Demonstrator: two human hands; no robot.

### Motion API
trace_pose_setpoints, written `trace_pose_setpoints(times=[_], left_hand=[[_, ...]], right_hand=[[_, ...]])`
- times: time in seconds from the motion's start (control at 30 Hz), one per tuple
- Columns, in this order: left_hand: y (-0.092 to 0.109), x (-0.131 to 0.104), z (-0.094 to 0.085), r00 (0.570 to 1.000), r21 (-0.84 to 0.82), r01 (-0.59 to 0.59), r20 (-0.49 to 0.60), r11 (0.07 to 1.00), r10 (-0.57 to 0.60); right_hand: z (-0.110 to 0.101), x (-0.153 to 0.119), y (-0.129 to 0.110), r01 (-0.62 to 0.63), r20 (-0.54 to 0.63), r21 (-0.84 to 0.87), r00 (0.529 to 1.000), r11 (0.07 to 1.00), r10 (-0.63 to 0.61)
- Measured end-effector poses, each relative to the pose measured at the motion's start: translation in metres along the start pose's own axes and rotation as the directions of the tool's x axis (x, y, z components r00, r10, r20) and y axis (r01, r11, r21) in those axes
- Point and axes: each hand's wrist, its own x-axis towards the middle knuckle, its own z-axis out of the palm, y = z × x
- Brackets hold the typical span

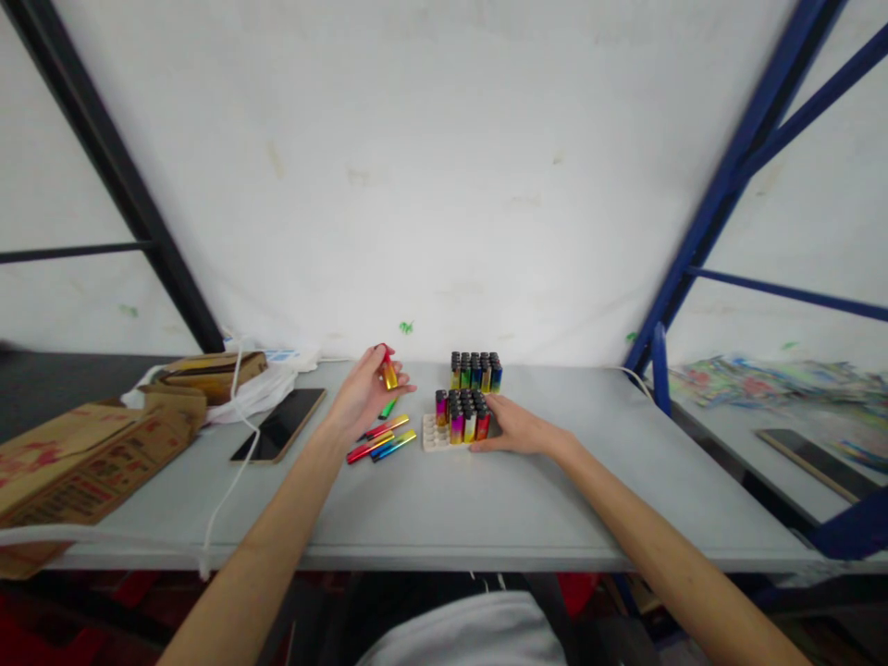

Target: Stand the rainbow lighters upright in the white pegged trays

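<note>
My left hand [366,387] holds a red and gold lighter [389,372] between its fingers, above the table. Below it several loose lighters [394,447] lie on their sides in metallic red, gold and blue, with a green one [388,408] behind them. A pale tray [436,437] with round slots bears upright lighters [470,418] with black tops; its left slots are bare. My right hand [514,427] rests at the tray's right side, thumb and fingers spread around the end lighters. Behind the tray stands a second block of upright lighters [475,372].
A dark phone [281,425] lies on the grey table [486,527] at the left, crossed by a white cable [237,476]. Further left are an opened cardboard box [90,462] and white bags. Blue shelf posts [714,213] rise at the right, before the white wall.
</note>
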Motion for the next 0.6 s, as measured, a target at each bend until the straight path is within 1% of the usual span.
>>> trace_pose_setpoints(times=[0.07,0.13,0.27,0.37,0.43,0.53,0.6], left_hand=[[-0.006,-0.006,0.008,0.998,0.044,0.035,0.042,0.998,-0.037],[-0.012,-0.01,0.013,0.996,0.127,0.04,0.07,0.991,-0.049],[-0.023,-0.01,0.021,0.991,0.288,0.039,0.113,0.957,-0.074],[-0.029,-0.006,0.025,0.978,0.284,0.082,0.159,0.955,-0.132],[-0.032,-0.005,0.027,0.965,0.267,0.144,0.177,0.953,-0.196],[-0.036,-0.004,0.027,0.948,0.249,0.231,0.16,0.941,-0.275],[-0.038,-0.004,0.025,0.95,0.23,0.245,0.139,0.942,-0.281]], right_hand=[[0.0,0.001,0.0,0.009,0.022,-0.005,1.0,1.0,-0.009],[-0.001,0.001,0.001,0.011,0.03,-0.016,1.0,1.0,-0.01],[-0.001,0.001,0.0,-0.004,0.03,-0.027,1.0,1.0,0.005],[-0.002,0.001,-0.001,0.01,0.027,0.011,1.0,1.0,-0.011],[-0.003,0.001,-0.002,0.022,0.024,0.029,0.999,0.999,-0.023],[-0.004,0.001,-0.003,0.023,0.027,0.016,0.999,1.0,-0.023],[-0.004,0.001,-0.003,0.02,0.029,0.008,0.999,1.0,-0.021]])
